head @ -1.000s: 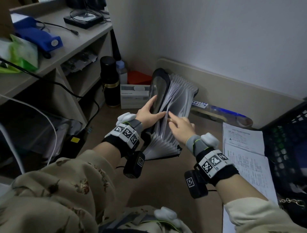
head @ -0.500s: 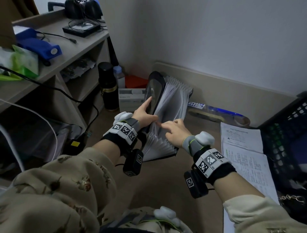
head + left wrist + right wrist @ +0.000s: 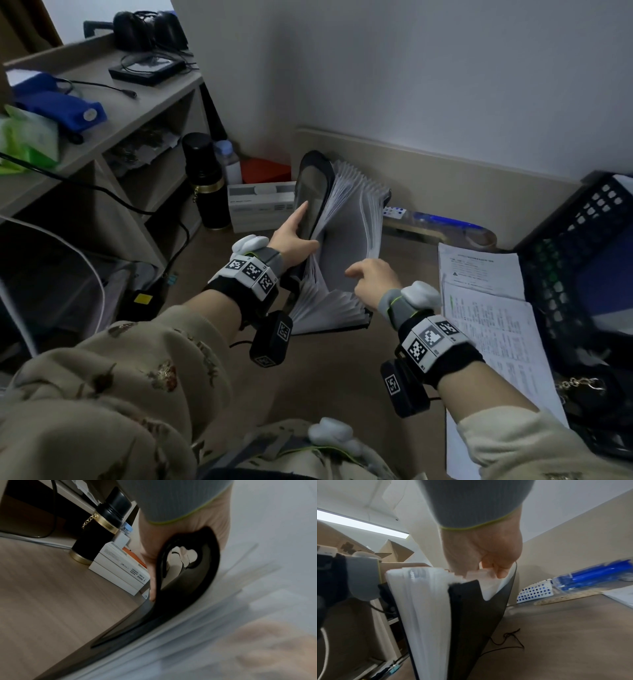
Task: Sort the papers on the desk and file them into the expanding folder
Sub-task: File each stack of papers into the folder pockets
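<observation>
With the left hand [image 3: 294,236] gripping the front cover of the folder [image 3: 346,246] upright on the desk [image 3: 329,377], the right hand [image 3: 373,281] has pulled the dividers wider, exposing a pocket for filing the papers [image 3: 486,308] lying beside it.

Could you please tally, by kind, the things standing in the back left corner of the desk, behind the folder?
Black flask: 1
Clear bottle with a pale blue cap: 1
White boxes, stacked: 2
Red box: 1
Total: 5
</observation>
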Demonstrator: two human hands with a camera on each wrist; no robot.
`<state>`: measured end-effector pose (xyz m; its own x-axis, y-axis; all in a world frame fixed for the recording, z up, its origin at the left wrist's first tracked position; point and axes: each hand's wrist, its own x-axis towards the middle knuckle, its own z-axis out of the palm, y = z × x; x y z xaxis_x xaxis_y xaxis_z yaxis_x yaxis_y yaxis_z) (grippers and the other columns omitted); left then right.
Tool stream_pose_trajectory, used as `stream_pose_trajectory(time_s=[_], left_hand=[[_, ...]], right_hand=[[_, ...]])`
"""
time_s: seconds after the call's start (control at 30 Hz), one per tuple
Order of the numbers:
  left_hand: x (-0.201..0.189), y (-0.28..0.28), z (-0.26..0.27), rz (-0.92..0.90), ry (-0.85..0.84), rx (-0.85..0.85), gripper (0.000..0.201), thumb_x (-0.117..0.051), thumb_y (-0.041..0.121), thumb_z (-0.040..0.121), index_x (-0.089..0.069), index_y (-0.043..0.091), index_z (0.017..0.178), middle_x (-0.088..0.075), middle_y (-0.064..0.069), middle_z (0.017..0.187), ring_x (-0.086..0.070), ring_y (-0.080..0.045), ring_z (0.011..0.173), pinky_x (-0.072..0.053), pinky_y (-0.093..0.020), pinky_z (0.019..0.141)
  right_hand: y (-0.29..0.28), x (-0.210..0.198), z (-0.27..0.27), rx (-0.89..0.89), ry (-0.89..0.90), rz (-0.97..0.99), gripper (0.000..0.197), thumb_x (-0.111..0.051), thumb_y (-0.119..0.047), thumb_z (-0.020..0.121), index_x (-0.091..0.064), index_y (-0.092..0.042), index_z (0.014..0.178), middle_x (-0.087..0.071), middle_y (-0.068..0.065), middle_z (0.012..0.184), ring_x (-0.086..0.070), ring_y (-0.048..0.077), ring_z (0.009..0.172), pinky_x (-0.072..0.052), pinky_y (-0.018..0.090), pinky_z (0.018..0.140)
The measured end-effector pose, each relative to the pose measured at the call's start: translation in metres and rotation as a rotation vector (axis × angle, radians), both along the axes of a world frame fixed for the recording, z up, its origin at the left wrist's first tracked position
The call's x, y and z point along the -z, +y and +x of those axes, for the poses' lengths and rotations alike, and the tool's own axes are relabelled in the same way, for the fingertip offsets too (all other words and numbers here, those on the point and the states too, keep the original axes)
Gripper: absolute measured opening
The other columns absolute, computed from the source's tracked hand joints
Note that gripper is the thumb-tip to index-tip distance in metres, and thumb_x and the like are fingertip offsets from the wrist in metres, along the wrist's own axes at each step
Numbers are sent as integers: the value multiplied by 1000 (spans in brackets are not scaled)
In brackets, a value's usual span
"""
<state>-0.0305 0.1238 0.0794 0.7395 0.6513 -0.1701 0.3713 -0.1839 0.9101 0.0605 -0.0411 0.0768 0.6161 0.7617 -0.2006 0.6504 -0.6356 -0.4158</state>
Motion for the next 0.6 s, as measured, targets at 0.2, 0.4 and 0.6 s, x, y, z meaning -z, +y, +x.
stream_pose_trajectory(time_s=[0.2, 0.4, 0.6], left_hand=[[1, -25, 10, -26, -8, -8, 89, -64, 6, 78, -25, 40, 150, -46, 2, 144, -42, -5, 120, -39, -20, 100], [1, -40, 18, -19, -16, 28, 89, -63, 5, 78, -25, 42, 149, -41, 5, 149, -45, -2, 111, -43, -18, 90], [1, -39, 18, -5, 8, 3, 88, -63, 5, 80, -24, 40, 150, -38, 6, 151, -36, -8, 133, -36, -20, 96]], right_hand=[[-31, 13, 19, 93, -44, 55, 41, -43, -9, 87, -64, -25, 118, -59, -4, 129, -53, 20, 119, -44, 32, 99], [-58, 34, 31, 145, -187, 529, 40, -43, -10, 94, -49, -11, 134, -44, 3, 140, -46, 19, 125, -39, 34, 105], [-114, 75, 63, 499, -52, 181, 51, -44, -14, 94, -34, -12, 143, -29, 4, 152, -30, 25, 138, -27, 37, 112]])
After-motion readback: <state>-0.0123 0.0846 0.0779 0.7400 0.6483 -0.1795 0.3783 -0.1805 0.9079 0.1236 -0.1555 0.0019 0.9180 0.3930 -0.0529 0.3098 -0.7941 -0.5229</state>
